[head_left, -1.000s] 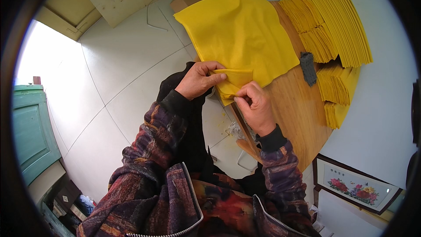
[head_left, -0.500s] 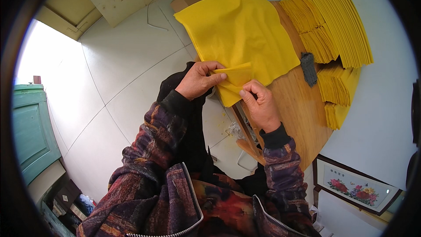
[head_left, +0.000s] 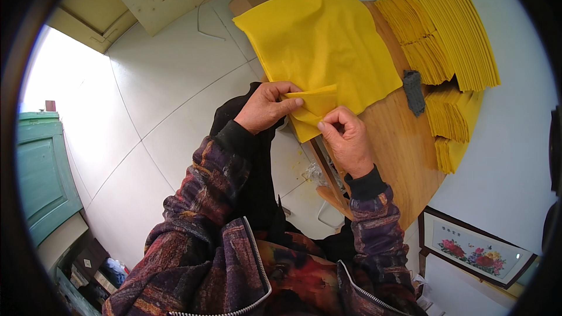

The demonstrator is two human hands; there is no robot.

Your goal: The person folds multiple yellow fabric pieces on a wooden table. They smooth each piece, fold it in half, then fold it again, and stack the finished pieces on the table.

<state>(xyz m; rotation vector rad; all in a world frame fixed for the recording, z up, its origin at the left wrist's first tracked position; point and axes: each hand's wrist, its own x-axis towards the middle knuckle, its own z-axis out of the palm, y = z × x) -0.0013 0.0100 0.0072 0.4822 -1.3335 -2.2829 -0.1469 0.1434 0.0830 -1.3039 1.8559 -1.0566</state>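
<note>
A yellow cloth [head_left: 325,41] lies over the end of a wooden table, its near corner folded up over the table's edge. My left hand [head_left: 266,107] pinches the turned-up fold between thumb and fingers. At the fold's lower right edge, my right hand [head_left: 346,138] is closed, thumb pressed to the bent forefinger against the cloth. Whether anything else sits in that pinch is too small to tell. The cloth's underside is hidden.
Stacks of folded yellow cloth [head_left: 453,29] stand along the far right of the table [head_left: 398,146]. A dark grey rag [head_left: 413,92] lies beside them. A framed flower picture [head_left: 474,246] leans at lower right, and a green cabinet door [head_left: 50,175] is at left.
My right hand has shifted very slightly left along the fold. My left hand and the cloth look almost the same.
</note>
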